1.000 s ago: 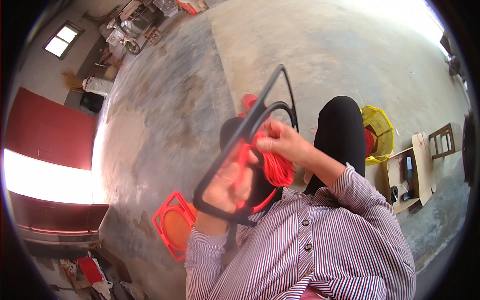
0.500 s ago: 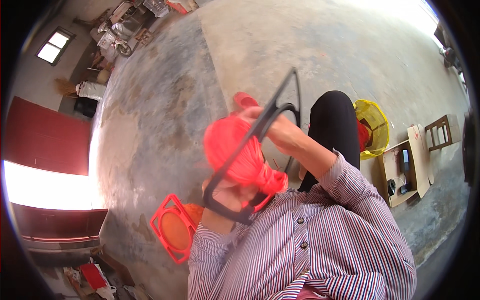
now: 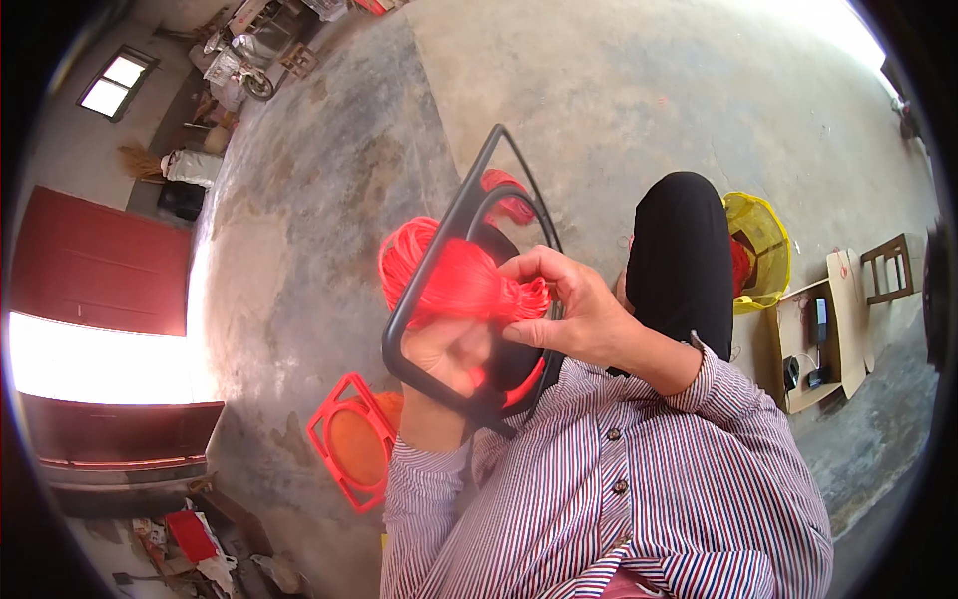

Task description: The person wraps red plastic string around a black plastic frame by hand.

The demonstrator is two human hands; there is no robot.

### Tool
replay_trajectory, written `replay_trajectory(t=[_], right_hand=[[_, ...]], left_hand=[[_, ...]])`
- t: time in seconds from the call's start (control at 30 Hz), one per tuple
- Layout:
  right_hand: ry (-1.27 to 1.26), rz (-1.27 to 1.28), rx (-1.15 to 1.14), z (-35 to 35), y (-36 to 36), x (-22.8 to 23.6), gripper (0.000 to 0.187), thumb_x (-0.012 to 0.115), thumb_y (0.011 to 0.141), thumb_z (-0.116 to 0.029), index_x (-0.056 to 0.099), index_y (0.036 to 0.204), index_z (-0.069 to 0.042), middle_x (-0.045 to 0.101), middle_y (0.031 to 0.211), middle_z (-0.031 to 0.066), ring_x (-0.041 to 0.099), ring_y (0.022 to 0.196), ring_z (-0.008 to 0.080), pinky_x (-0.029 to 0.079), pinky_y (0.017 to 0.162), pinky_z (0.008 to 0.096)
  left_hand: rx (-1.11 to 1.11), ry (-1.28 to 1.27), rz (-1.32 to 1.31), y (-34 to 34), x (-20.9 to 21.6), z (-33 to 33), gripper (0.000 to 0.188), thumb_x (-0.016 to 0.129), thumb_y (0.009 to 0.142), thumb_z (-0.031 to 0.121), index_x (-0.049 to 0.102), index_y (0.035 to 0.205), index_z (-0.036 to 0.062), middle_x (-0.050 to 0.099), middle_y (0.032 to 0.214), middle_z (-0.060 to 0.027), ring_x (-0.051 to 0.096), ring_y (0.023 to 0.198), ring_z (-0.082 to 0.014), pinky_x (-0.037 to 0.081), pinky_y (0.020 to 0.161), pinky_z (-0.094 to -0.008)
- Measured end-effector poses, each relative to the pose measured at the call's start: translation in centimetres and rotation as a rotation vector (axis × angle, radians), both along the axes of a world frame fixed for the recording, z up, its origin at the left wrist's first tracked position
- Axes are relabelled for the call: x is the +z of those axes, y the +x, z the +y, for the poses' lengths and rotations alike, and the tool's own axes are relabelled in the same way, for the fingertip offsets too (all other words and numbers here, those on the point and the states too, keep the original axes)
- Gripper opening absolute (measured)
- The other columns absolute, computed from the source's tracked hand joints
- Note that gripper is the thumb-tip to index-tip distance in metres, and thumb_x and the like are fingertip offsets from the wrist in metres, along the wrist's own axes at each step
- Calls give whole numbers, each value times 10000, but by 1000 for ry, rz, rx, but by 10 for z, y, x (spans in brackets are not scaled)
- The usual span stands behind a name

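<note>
A bundle of glossy red string (image 3: 459, 285) hangs between my hands, loose and looped at its left end and bunched tight at its right end. My left hand (image 3: 444, 354) supports it from below, fingers closed on it and partly hidden. Thumb and fingers of my right hand (image 3: 589, 314) pinch the bunched end. A black frame (image 3: 449, 222) with a curved inner ring stands around the work, one bar crossing in front of the bundle. Whether either hand also touches this frame I cannot tell. More red string (image 3: 511, 198) lies beyond it.
A red frame with an orange round centre (image 3: 357, 446) is on the floor at left. By my black-trousered knee (image 3: 684, 250) stands a yellow mesh basket (image 3: 781, 240) with red material inside. An open cardboard box (image 3: 848, 329) and wooden stool (image 3: 886, 272) are farther right.
My right hand has come down from the bundle's top to its bunched end. The black frame has shifted left and turned, and the bundle sits flatter.
</note>
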State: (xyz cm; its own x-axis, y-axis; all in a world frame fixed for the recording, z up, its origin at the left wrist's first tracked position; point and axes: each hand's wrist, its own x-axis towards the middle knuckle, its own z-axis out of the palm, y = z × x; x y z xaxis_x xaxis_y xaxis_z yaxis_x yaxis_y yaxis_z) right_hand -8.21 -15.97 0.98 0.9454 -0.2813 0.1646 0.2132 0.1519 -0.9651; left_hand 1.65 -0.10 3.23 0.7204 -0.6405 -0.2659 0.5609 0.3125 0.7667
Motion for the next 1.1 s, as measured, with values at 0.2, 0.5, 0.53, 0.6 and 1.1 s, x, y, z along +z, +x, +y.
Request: replay_trajectory(t=[0.2,0.5,0.53,0.6,1.1], right_hand=[[149,-288,-112,-52,0,-2,315,649,728,-37,584,1034,-7,602,1006,42,573,956,123,451,861,270],[1094,-607,278,-122,-14,-23,363,435,945,-383,533,998,-37,541,764,65,528,663,182,465,668,366],[1115,-484,323,-115,-15,-29,364,395,970,-388,530,972,-50,522,697,50,501,595,171,441,612,356],[1090,-369,192,-91,-17,-38,380,369,982,-371,543,1019,-36,526,666,74,492,541,187,410,570,346],[1141,-182,167,-61,-15,-45,359,453,943,-368,554,972,-25,584,668,110,542,543,220,445,568,350]], left_hand=[[-67,-237,-2,2,9,1,514,547,791,158,512,1284,19,567,903,-103,391,555,-128,258,410,-240],[-244,-255,-7,38,0,40,478,586,919,143,444,1373,94,484,923,-93,382,543,-100,285,404,-216],[-208,-184,-98,39,3,40,467,600,907,132,463,1350,90,497,940,-99,399,548,-102,302,418,-222],[-93,14,-317,41,12,36,388,576,924,174,504,1275,27,538,945,-109,438,555,-109,359,475,-249],[-135,159,-188,22,30,18,468,343,1015,456,452,784,64,400,578,-16,333,395,-98,265,388,-239]])
